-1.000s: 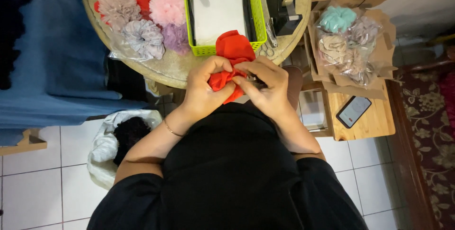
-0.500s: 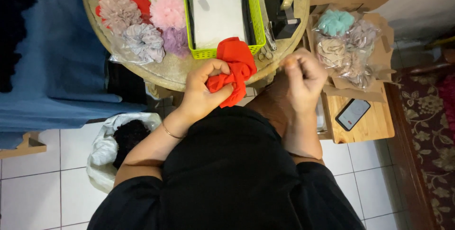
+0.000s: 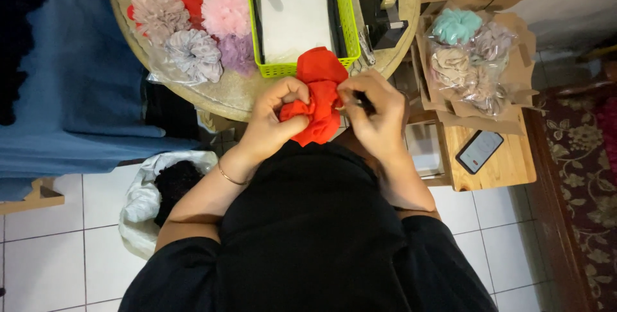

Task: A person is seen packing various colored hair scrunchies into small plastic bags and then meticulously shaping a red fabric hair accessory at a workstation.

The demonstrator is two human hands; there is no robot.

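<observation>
One red scrunchie (image 3: 316,97) sits bunched between the person's two hands, held just off the near edge of the round surface (image 3: 225,97) and above the black-clothed lap. Its long axis runs away from the body, the upper end reaching toward the green basket (image 3: 302,66). The left hand (image 3: 273,122) lies to its left and is clamped on the lower folds, fingers curled into the cloth. The right hand (image 3: 376,116) lies to its right, touching the fabric, fingers pinched together on a thin dark thing too small to make out. Both hands are about equally near; the left has the fuller hold. On the surface beyond, a clear bag holds six or so scrunchies (image 3: 193,23) in red, green, pink, beige, grey and purple. The basket carries one white packet (image 3: 295,13). To the right, an open cardboard box (image 3: 479,55) holds a bag of at least four pale scrunchies, and one phone (image 3: 479,151) lies on a wooden stool (image 3: 508,164).
</observation>
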